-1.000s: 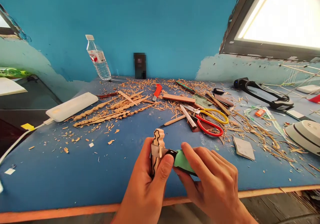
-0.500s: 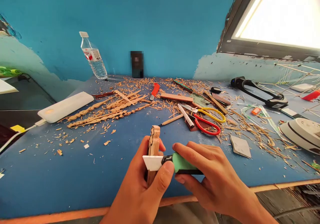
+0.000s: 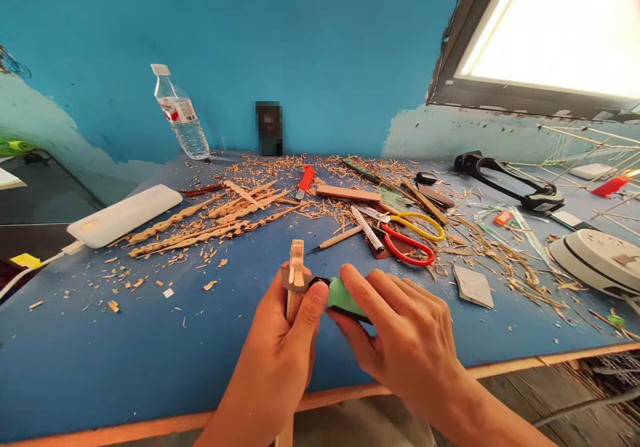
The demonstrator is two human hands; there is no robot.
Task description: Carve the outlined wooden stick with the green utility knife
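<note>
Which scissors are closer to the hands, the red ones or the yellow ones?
The red-handled scissors are closer to the right hand. The yellow-handled scissors lie just behind them, farther back on the blue table.

Nothing readable anywhere, honestly. Red-and-white label on the water bottle at the back of the worktop, but print way too small to make out. Dark thing against the wall blurred out completely. No brands or numbers legible on the tools.
</note>
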